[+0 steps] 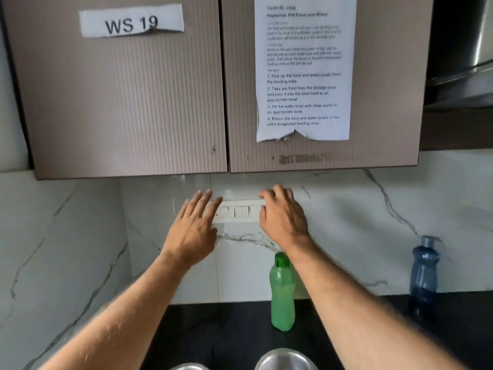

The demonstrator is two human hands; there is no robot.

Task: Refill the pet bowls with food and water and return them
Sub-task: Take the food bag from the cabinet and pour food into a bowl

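- Left hand [193, 231] and right hand [282, 217] are raised before the wall switch panel [238, 211], fingers loosely spread, holding nothing.
- Two steel bowls [285, 360] sit on the dark worktop [240, 329] at the bottom edge of the view, only partly seen.
- A green bottle [282, 292] stands upright behind them, beside the right forearm.
- A blue bottle [424, 273] stands far right.
- A task sheet [304, 68] and a "WS 19" label [130, 21] are on the cabinet doors above.

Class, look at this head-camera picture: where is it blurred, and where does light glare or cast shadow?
Head view: both hands, left hand and right hand, are motion-blurred; the sheet's small print is smeared; the blue bottle casts a soft shadow on the marble wall; glare streaks the steel hood.
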